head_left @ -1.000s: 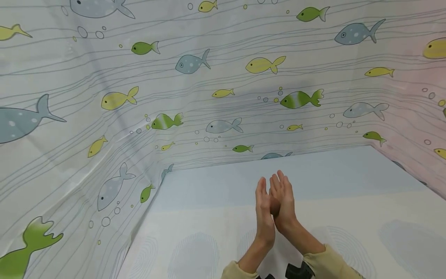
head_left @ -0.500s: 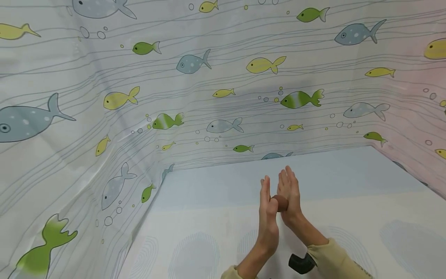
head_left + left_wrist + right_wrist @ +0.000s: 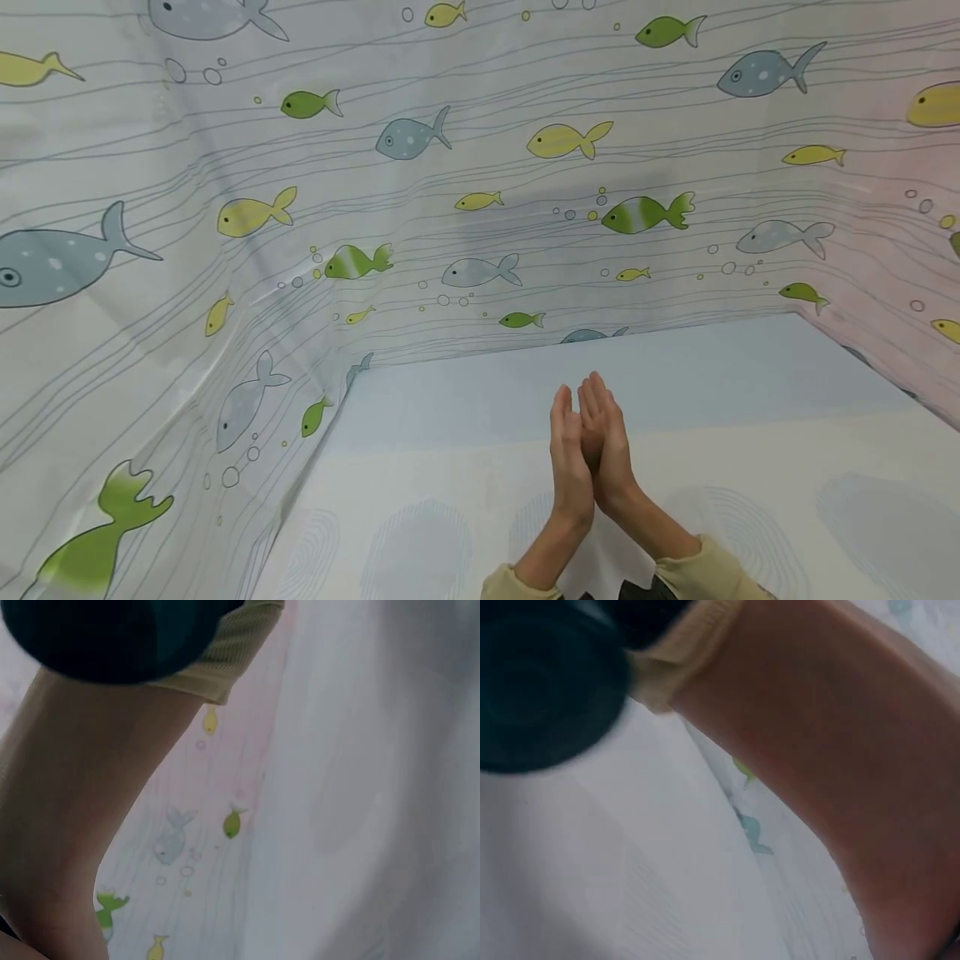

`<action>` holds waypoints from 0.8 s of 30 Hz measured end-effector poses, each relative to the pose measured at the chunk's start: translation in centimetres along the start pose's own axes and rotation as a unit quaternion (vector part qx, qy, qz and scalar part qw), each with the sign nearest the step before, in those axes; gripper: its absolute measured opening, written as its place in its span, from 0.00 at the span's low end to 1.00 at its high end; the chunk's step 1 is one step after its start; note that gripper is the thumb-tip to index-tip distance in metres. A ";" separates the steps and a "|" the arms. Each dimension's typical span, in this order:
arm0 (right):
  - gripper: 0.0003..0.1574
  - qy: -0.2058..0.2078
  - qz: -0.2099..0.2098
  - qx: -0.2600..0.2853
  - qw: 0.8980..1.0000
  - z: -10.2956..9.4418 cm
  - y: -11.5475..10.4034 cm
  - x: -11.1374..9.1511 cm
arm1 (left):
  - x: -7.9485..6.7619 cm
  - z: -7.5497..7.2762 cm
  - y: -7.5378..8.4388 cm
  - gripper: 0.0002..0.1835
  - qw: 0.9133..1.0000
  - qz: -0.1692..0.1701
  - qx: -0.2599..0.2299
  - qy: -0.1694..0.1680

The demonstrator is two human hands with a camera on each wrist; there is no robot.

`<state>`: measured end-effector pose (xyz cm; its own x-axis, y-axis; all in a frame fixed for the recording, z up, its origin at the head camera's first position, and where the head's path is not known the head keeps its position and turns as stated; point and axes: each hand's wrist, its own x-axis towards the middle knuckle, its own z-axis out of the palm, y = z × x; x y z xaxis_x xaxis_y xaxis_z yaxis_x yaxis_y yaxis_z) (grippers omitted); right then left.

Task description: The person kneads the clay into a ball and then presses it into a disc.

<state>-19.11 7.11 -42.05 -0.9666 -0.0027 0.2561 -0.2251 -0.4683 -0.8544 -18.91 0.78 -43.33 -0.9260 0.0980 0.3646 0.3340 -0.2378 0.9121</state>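
Note:
In the head view my left hand [image 3: 572, 467] and right hand [image 3: 611, 454] are raised over the table, palms facing, fingers straight and pointing up. Between the palms lies a small brown ball [image 3: 592, 448] that looks like clay. It is mostly hidden now, only a dark brown patch showing in the gap. Both palms press on it from the sides. The left wrist view has a forearm [image 3: 82, 795] and a beige cuff, with no fingers visible. Much the same fills the right wrist view, a bare forearm [image 3: 832, 742] crossing it.
A white and pale blue cloth [image 3: 450, 408] covers the table below the hands. Fish-printed curtains [image 3: 420, 208] rise behind it and on both sides. Dark round wrist devices block a corner of the left wrist view [image 3: 112, 637] and right wrist view [image 3: 547, 690].
Half a second ago my hands stood farther up and right, shifted apart, with the ball plainly visible. Now they have come back down and left, palms closer together, covering most of the ball.

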 end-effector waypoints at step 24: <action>0.42 -0.067 -0.019 -0.041 0.997 2.6 -0.7 -1.9 | 4.3 -3.2 1.5 0.35 0.999 0.031 0.012 0.024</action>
<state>-16.83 5.12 -40.76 -0.9336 -0.1063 0.3421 -0.2759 -0.3958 -0.8759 -22.92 -2.28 -41.01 -0.9103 0.0372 0.4122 0.3951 -0.2187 0.8922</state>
